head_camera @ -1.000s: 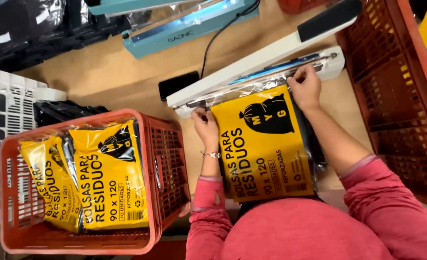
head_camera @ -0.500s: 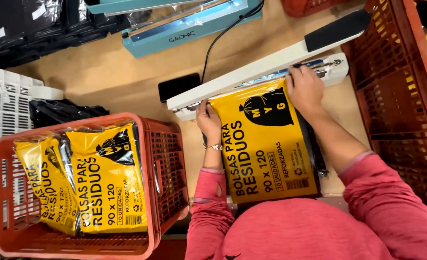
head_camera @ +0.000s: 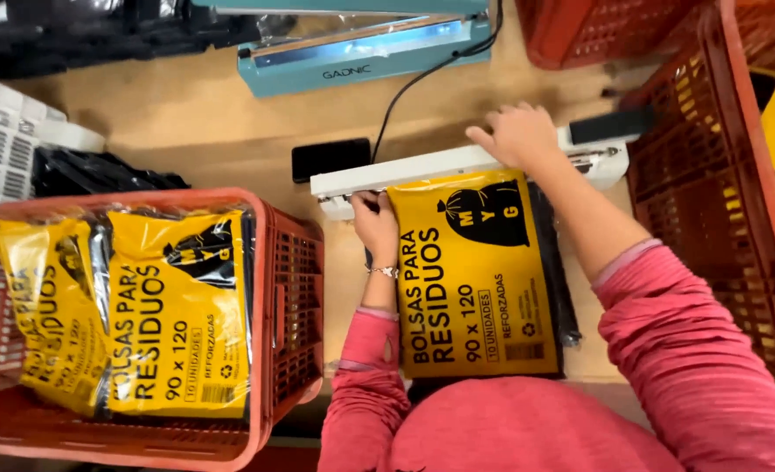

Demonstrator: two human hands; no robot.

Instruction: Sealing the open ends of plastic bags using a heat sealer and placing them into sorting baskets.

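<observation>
- The right hand (head_camera: 517, 135) is lying palm down on the lid of the white heat sealer (head_camera: 457, 166), wrist bent, forearm stretching back to a pushed-up pink sleeve; its fingers are spread flat over the bar, closing on nothing.
- The left hand (head_camera: 375, 225) is coming up beside the packet, arm nearly straight, a thin bracelet at the wrist; its fingers are curling narrow and pinching the top left corner of the yellow packet (head_camera: 475, 280) right at the sealer's front edge.
- The yellow packet is lying flat on the brown worktop (head_camera: 195, 122) between the two arms, its top edge tucked under the white heat sealer's bar. It is a glossy rectangle of clear film over a yellow printed sheet, with dark folded plastic showing along its right side.
- The white heat sealer is a long, narrow, hard-shelled bar with a black grip at its right end.
- A second sealer, teal (head_camera: 365, 57), is sitting further back, a black cable running from it.
- A small flat black slab (head_camera: 330, 159) is lying just beside the white sealer's left end.
- A red lattice crate (head_camera: 295, 297) at the left is holding more shiny yellow packets (head_camera: 177, 306), crinkled and leaning.
</observation>
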